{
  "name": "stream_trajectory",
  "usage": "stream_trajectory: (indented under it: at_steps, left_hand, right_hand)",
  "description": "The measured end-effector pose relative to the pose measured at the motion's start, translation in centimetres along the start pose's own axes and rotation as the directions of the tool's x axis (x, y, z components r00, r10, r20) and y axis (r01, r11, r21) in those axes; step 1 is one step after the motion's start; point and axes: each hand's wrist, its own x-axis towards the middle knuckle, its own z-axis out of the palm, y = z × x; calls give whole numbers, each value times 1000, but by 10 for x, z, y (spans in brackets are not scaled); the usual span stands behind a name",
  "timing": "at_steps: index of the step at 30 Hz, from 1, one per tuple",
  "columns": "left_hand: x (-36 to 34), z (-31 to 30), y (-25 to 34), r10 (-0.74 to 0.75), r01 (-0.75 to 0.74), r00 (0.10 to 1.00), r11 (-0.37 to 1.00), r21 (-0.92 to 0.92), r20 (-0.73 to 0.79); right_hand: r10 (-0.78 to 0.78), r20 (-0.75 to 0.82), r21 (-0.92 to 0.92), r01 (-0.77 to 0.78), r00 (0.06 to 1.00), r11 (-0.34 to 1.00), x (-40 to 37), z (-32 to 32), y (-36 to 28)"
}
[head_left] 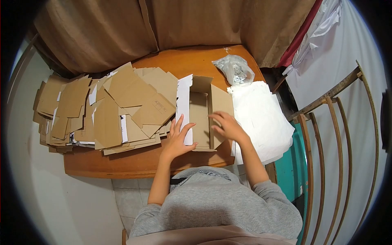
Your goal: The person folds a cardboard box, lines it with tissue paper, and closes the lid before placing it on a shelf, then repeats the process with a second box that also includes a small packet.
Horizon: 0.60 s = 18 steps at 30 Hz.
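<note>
In front of me on the table stands an open cardboard box (199, 108), brown inside, with a white flap (183, 96) folded out on its left and a brown flap (221, 100) on its right. My left hand (177, 139) lies with spread fingers on the lower part of the white flap, its thumb by the box's near left edge. My right hand (228, 126) is over the box's right wall, fingers apart and slightly bent, holding nothing that I can see. Whether its fingertips touch the wall is hard to tell.
Flattened cardboard pieces (122, 90) lie in a large heap on the left. A stack of white paper sheets (263, 122) is at the right, partly past the edge of the wooden table (122, 163). Behind it sits a clear plastic bag (234, 69). A wooden rack (322, 155) stands further right.
</note>
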Motion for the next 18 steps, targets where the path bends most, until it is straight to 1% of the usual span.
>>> stream_trajectory:
  at_steps: [2, 4, 6, 8, 9, 10, 11, 12, 13, 14, 15, 16, 17, 18]
  left_hand:
    - [-3, -1, 1, 1, -1, 1000, 1000, -12, 1]
    - [-5, 1, 1, 2, -2, 1000, 1000, -24, -5]
    - [-6, 7, -6, 70, -73, 996, 996, -58, -54]
    - [-7, 9, -7, 72, -77, 994, 995, -61, -82]
    - [-7, 9, -6, 76, -83, 992, 994, -66, -103]
    - [-8, 8, -5, 75, -81, 992, 995, -63, -105]
    - [-8, 7, -4, 72, -75, 994, 997, -29, -82]
    - [-9, 4, 0, 69, -69, 996, 998, 4, -58]
    - [-9, 2, 6, 66, -66, 996, 998, 7, -60]
    - [-10, -1, 12, 22, -21, 1000, 1000, 9, -17]
    - [-11, -3, 16, -24, 24, 999, 1000, 12, 25]
    - [-10, 1, 12, -27, 27, 999, 1000, 12, 25]
    - [-7, 8, 4, -7, 7, 1000, 1000, 27, 12]
    - [-4, 9, 3, 14, -14, 1000, 999, 41, 1]
  right_hand:
    - [-3, 31, 79, 0, 1000, 997, 27, 3, 22]
    - [-5, 47, 71, 2, 999, 997, 53, 2, 40]
    - [-13, 65, 64, 9, 998, 998, 80, 5, 59]
    - [44, -31, 148, -39, 999, 988, 106, 9, 73]
    - [40, -31, 151, -35, 999, 988, 115, 6, 71]
    - [180, -46, 205, -167, 983, 964, 123, 1, 66]
    - [316, -52, 260, -293, 947, 920, 130, -2, 62]
    - [313, -51, 263, -290, 948, 920, 136, -2, 61]
    - [338, -3, 139, -334, 941, 932, 142, -2, 61]
    - [366, 41, 11, -367, 930, 930, 147, -2, 60]
    - [364, 44, 12, -365, 930, 931, 151, 2, 62]
    - [348, 3, -175, -342, 937, 923, 155, 7, 63]
    - [325, -34, -358, -315, 945, 879, 158, 11, 65]
    - [326, -32, -357, -316, 945, 879, 160, 11, 63]
